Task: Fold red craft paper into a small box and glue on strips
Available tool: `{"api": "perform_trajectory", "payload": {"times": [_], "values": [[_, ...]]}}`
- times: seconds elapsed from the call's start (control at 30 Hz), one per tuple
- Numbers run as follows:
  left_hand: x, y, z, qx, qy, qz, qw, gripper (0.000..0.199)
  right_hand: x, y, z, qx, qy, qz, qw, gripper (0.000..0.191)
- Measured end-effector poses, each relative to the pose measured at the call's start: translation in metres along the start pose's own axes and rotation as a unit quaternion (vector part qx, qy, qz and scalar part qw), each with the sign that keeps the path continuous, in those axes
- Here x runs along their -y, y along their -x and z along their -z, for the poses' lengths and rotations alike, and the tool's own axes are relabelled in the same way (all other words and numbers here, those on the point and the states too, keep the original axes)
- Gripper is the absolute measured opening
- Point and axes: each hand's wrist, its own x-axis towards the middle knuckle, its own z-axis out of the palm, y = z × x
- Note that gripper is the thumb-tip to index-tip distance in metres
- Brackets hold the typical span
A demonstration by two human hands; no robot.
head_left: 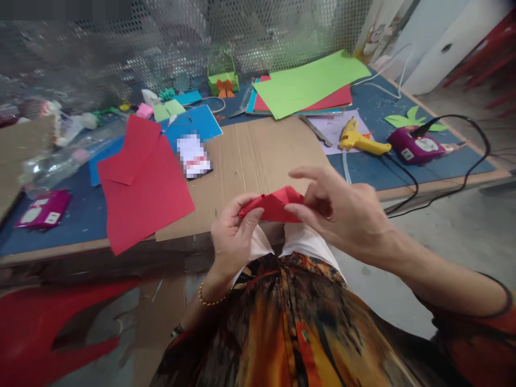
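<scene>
A folded piece of red paper (278, 207) is held up between my two hands, just off the front edge of the table. My left hand (234, 228) pinches its left end between thumb and fingers. At the right end, my right hand (338, 207) has its thumb against the paper, with the index finger raised above it. The other right fingers are curled behind and partly hidden. Beneath and beyond the paper lies a sheet of brown cardboard (258, 156). Larger red paper pieces (149, 188) rest on the table to the left.
A yellow glue gun (363, 140) lies at the right beside a purple box (415, 145) with a black cable. Green sheets (314, 80) are stacked at the back, near scissors or a blade (316, 131). A plastic bottle (72, 158) and another purple box (44, 209) lie left.
</scene>
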Motion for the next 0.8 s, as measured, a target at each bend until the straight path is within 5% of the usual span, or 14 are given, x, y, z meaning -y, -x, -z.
{"api": "perform_trajectory", "payload": {"times": [0.17, 0.4, 0.53, 0.73, 0.8], "values": [[0.014, -0.007, 0.002, -0.094, 0.097, 0.011, 0.991, 0.033, -0.014, 0.008, 0.002, -0.149, 0.071, 0.098, 0.981, 0.026], [0.019, -0.015, -0.007, -0.078, 0.191, 0.006, 0.979, 0.022, -0.015, 0.018, -0.028, -0.211, 0.05, 0.113, 0.97, 0.037], [0.027, -0.013, -0.007, -0.049, 0.2, 0.059, 0.977, 0.028, -0.009, 0.022, -0.039, -0.202, -0.014, 0.108, 0.973, 0.039], [0.031, -0.007, -0.014, -0.04, 0.253, 0.156, 0.954, 0.033, -0.006, 0.024, -0.046, -0.161, -0.092, 0.074, 0.98, 0.069], [0.027, -0.005, -0.017, -0.031, 0.286, 0.177, 0.941, 0.035, -0.005, 0.023, -0.049, -0.173, -0.103, 0.046, 0.978, 0.058]]}}
